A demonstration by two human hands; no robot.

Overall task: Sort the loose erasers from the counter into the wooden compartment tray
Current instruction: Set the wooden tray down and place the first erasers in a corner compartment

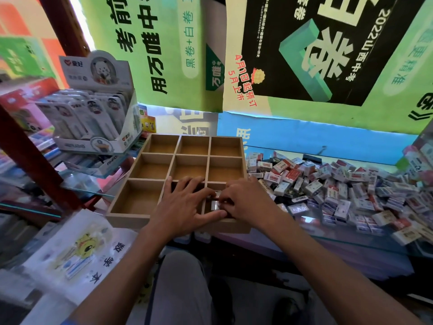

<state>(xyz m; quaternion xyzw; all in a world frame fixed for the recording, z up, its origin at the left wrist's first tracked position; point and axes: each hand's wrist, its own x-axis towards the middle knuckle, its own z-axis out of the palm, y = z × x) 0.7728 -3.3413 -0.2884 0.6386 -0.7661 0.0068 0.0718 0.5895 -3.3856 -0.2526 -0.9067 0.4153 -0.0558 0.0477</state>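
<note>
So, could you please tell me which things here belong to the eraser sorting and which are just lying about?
For the job:
wooden tray
eraser pile
eraser at both hands, left hand, right hand

Just lying about:
display box of pens
posters
packet with a yellow cartoon

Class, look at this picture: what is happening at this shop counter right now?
A person is sorting erasers into a wooden tray of nine compartments. Both hands are at the near right compartment: the right hand pinches an eraser there, and the left hand lies open beside it over the tray. The other compartments in view look bare. A big pile of erasers waits on the counter to the right.
</note>
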